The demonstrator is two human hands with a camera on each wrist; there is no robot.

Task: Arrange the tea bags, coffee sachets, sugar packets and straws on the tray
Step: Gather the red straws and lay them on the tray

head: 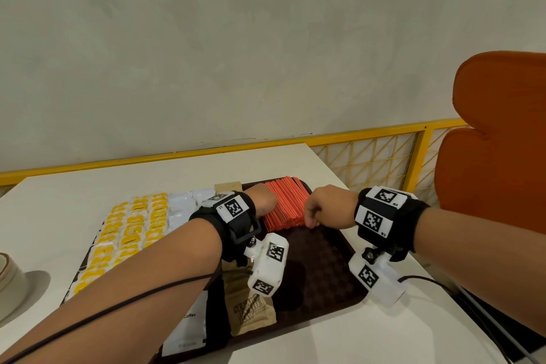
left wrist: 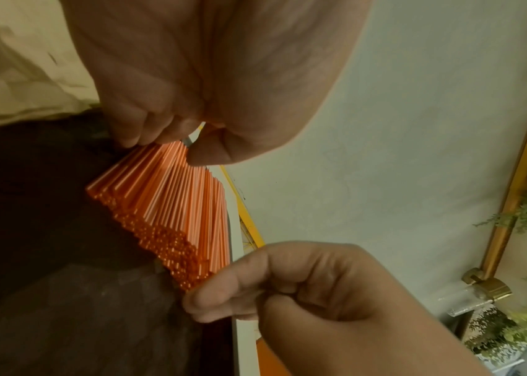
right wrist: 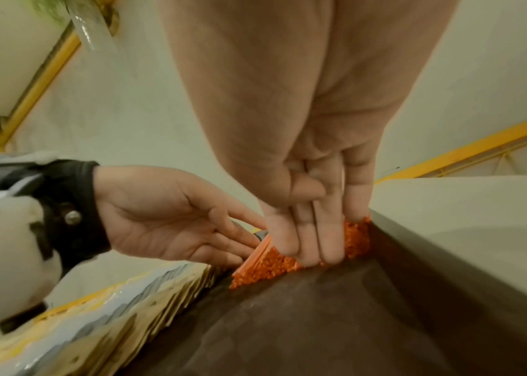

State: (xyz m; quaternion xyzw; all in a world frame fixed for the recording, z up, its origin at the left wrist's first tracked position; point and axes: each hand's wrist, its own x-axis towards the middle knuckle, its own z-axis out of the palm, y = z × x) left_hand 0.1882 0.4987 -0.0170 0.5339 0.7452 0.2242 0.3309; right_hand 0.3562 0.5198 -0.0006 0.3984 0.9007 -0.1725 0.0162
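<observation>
A flat pile of orange straws (head: 285, 204) lies at the far right of the brown tray (head: 325, 269). My left hand (head: 263, 201) is open, its straight fingers touching the pile's left side (right wrist: 175, 221). My right hand (head: 325, 207) presses straight fingers (right wrist: 307, 229) against the straws' near ends (right wrist: 265, 269). Yellow tea bags (head: 130, 227) fill the tray's left part in rows. White coffee sachets (head: 183, 204) lie beside them, and brown sugar packets (head: 251, 313) sit between the sachets and the straws. The left wrist view shows the straws (left wrist: 165, 203) between both hands.
The tray sits on a white table (head: 88, 195) against a yellow railing (head: 369, 133). An orange chair back (head: 496, 186) stands to the right. A beige cup (head: 9, 281) sits at the table's left edge. The tray's near right part is bare.
</observation>
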